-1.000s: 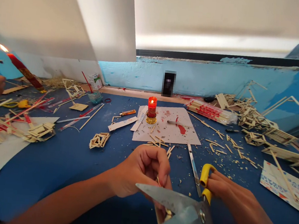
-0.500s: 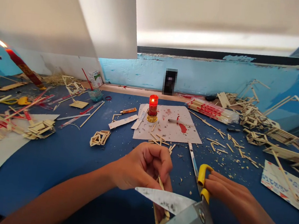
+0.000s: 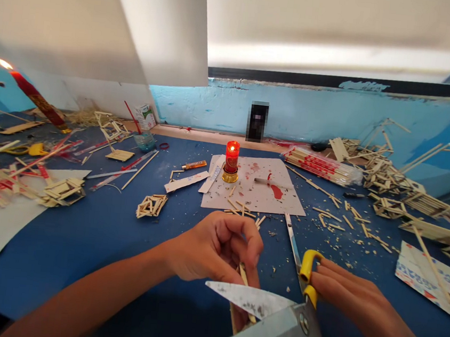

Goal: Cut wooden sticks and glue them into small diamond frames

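My left hand (image 3: pixel 216 248) is closed on a small piece made of thin wooden sticks (image 3: pixel 243 275), held low over the near side of the table. Much of that piece is hidden by my fingers and by the scissors (image 3: pixel 265 323). Those scissors, with yellow and red handles, are gripped in my right hand (image 3: pixel 355 305). Their blades stand apart and point left, the upper one passing in front of the stick piece. Whether a blade touches the sticks I cannot tell.
A lit red candle (image 3: pixel 231 158) stands on a stained paper sheet (image 3: pixel 246 192). Cut sticks (image 3: pixel 348 219) and crumbs lie to the right, beside stick models (image 3: pixel 392 181). A small stick frame (image 3: pixel 151 206) sits left. Another lit candle (image 3: pixel 39 98) burns at far left. A metal ruler (image 3: pixel 292 240) lies behind the scissors.
The lower scissor blade has swung slightly left and the blades look a little wider apart. My left hand keeps its hold, and the whole view has shifted a touch.
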### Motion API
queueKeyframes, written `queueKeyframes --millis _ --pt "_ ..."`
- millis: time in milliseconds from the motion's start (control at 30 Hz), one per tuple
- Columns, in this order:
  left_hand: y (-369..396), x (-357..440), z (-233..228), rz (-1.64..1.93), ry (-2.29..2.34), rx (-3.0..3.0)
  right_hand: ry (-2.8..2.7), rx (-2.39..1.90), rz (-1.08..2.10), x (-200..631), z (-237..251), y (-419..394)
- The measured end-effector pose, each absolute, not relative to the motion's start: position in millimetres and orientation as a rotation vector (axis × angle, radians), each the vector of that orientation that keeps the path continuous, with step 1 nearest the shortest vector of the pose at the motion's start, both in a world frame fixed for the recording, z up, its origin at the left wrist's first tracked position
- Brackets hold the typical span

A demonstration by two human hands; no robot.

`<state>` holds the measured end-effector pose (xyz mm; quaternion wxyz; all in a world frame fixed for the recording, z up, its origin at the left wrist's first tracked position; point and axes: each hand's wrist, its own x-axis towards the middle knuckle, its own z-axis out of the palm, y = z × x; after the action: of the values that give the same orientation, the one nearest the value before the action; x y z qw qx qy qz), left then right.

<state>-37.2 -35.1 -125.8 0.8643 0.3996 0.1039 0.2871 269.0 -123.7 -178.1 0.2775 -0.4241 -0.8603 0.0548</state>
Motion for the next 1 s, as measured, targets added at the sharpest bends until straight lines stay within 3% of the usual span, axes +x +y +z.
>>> queueKeyframes --millis 267,467,667,1000 --pt "-35.2 -36.2 -128.0 0.619 0.236 0.814 -2.306 -1.130 0.025 267.6 -174.3 -121.3" --pt "-36.6 -34.5 -129.9 0.626 0.257 0.824 -2.254 -1.004 0.251 236.4 -130.6 -103.3" --pt "-35.0 -34.3 -130.0 0.633 0.291 0.875 -2.201 -1.006 0.232 232.5 -136.4 -106.2" --pt "-25.2 -42.7 -110.7 0.804 0.486 1.164 -1.956 -2.259 0.130 296.5 -152.8 -67.9"
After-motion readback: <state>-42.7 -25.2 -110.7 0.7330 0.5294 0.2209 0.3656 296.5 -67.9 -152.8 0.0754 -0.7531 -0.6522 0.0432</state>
